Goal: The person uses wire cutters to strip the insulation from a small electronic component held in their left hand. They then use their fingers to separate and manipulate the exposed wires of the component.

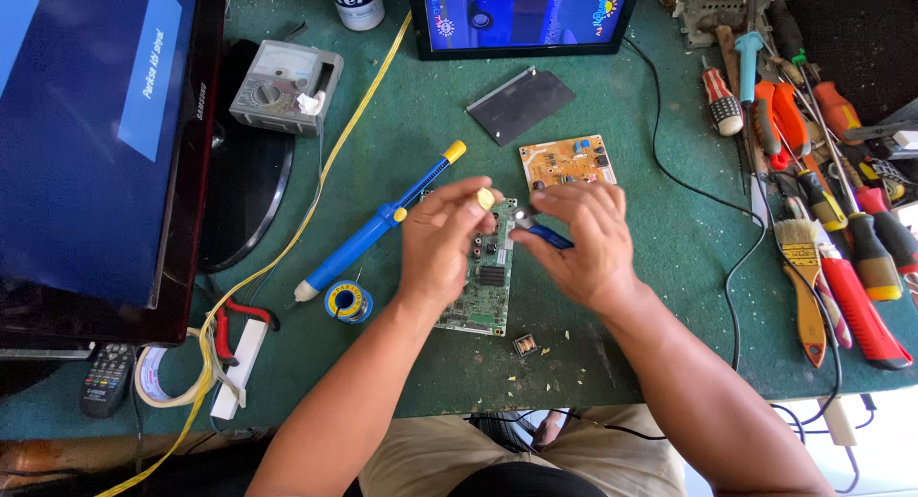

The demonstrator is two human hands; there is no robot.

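Left hand (442, 244) grip pinches small yellow part (486, 199); right hand (579, 244) clasps blue-handled pliers (545, 231), probably, above green circuit board (483, 287).

Light: we see bright, even daylight.
Shadows: soft, short.
Glare: overexposed floor at four o'clock.
Focus: sharp; edges bend slightly.

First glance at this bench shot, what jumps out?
Centre frame, the left hand and right hand meet over a green circuit board; the right one grips a blue-handled tool, the left pinches something small and yellow. A blue desoldering pump lies diagonally to their left. A row of screwdrivers and a paintbrush crowds the right edge of the green table.
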